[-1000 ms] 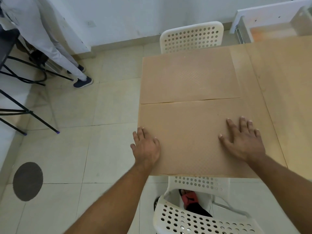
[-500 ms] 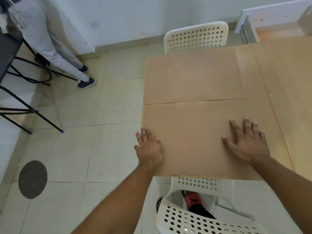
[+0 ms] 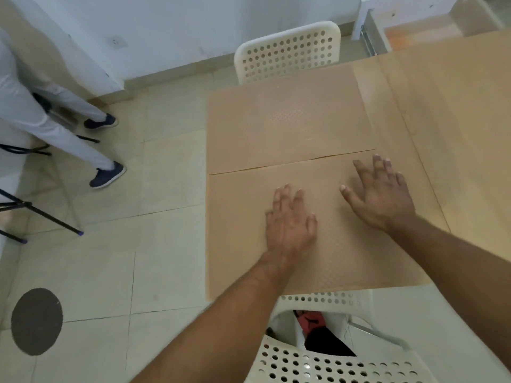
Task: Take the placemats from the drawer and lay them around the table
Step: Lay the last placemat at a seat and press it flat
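Left hand (image 3: 290,221) slid inward on near placemat (image 3: 240,244), motion-blurred

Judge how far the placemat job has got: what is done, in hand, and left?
Done: the far placemat lies flat before the far chair. In hand: the left hand and right hand rest flat on the near placemat, by the near chair. Left: the right part of the table is bare wood; the drawer stands open, its contents unclear.
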`<action>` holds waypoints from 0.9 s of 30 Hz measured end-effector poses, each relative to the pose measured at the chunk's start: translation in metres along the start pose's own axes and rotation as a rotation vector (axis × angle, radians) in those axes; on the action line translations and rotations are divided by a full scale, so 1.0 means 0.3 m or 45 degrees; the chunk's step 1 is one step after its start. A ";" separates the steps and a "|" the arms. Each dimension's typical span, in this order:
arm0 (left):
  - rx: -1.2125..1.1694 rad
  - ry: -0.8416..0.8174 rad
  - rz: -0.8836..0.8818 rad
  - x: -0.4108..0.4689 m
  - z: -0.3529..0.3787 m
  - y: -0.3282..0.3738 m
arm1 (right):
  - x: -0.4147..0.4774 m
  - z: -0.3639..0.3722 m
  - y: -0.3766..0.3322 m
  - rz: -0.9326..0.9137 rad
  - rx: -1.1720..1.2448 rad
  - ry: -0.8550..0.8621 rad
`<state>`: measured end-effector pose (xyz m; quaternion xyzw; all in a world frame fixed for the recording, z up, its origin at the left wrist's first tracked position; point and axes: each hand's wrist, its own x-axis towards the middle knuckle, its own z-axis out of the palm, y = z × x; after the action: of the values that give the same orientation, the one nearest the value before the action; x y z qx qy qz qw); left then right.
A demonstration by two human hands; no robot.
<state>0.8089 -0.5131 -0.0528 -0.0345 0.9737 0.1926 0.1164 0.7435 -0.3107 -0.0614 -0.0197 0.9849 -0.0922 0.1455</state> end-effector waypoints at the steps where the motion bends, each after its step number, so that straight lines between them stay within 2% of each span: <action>1: -0.008 -0.006 0.066 0.013 0.029 0.046 | 0.029 0.008 -0.002 -0.015 -0.010 0.001; 4: -0.016 -0.010 0.173 0.028 0.125 0.137 | 0.075 0.063 0.003 -0.050 -0.050 0.013; 8: 0.091 0.005 0.172 0.039 0.204 0.138 | 0.057 0.109 0.020 -0.076 -0.015 0.072; 15: 0.094 0.004 0.166 0.039 0.220 0.139 | -0.304 0.205 0.042 -0.023 -0.014 0.132; 20: 0.126 -0.082 0.253 -0.130 0.228 0.106 | -0.305 0.210 0.052 -0.019 -0.011 0.125; 23: 0.153 -0.078 0.117 -0.240 0.192 -0.024 | -0.310 0.213 0.054 -0.028 -0.007 0.104; 27: 0.158 0.053 -0.176 -0.251 0.079 -0.276 | -0.308 0.201 0.050 -0.020 -0.001 0.079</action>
<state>0.8964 -0.5789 -0.0864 -0.0985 0.9813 0.1226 0.1111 0.8492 -0.3006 -0.0949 -0.0246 0.9887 -0.0936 0.1142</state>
